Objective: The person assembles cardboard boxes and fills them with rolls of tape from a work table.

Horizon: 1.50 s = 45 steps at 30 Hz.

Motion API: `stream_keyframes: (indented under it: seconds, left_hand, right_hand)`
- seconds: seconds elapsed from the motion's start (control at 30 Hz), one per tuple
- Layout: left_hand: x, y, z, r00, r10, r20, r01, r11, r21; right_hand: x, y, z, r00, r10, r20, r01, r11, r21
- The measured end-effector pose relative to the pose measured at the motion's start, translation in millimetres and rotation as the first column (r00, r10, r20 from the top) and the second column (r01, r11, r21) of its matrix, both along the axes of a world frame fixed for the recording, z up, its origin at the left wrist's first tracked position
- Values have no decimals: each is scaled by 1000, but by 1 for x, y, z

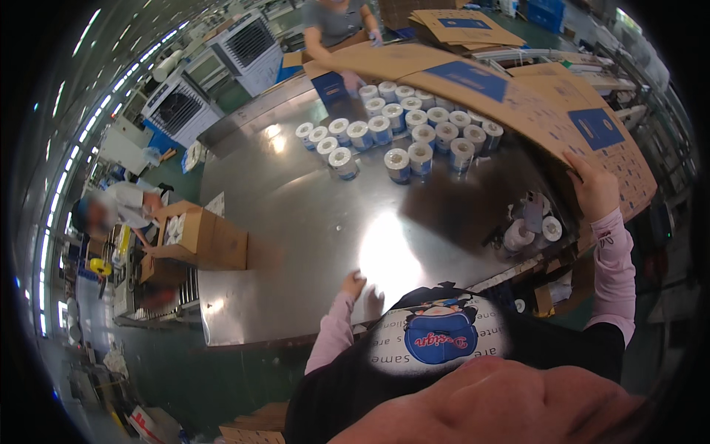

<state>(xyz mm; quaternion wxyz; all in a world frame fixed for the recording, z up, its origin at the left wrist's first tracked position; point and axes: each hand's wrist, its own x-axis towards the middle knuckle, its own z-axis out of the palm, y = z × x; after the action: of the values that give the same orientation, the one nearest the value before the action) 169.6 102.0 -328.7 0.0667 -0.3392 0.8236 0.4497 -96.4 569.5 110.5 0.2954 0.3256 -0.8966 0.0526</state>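
Note:
My right hand (594, 191) is raised at the right, its fingers closed round the near edge of a large flattened cardboard carton (414, 65) with a blue panel. The carton slants over the far right of the metal table and hides part of what lies beneath. My left hand (354, 284) is low over the table's near edge, fingers curled in, with nothing visible in it. Several white-and-blue wrapped rolls (398, 164) stand upright in a group on the far half of the table. Two more rolls (518, 235) stand by the near right corner, beside a phone-like object (532, 212).
The metal table (296, 237) has a bright glare in its middle. Across it, a co-worker (336, 22) reaches toward the rolls beside a carton. Left, another person (122, 203) bends at an open carton (214, 240) of rolls. More flattened cartons (458, 28) are stacked behind.

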Motion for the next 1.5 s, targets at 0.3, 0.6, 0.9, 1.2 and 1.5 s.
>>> stream_keyframes:
  seconds: [0.3, 0.6, 0.9, 1.2, 1.5]
  left_hand:
    - [-59, -75, 245, 419, 284, -862, -603, 797, -30]
    - [-2, -95, 300, 764, 134, -631, -600, 506, -619]
    - [38, -116, 329, 733, 460, -500, -672, 381, -635]
    - [78, -77, 320, 370, 410, -834, -575, 806, 141]
    - [63, 47, 405, 749, -658, 83, 659, 724, -206]
  right_hand:
    - [14, -100, 26, 851, 343, 397, -413, 904, 105]
    - [44, -181, -80, 863, 502, 56, -505, 856, 105]
    - [110, -134, -86, 666, 735, 127, -732, 676, -80]
    - [27, -199, -85, 387, 911, 140, -742, 398, -539]
    - [32, -238, -152, 438, 313, 843, -897, 217, 386]
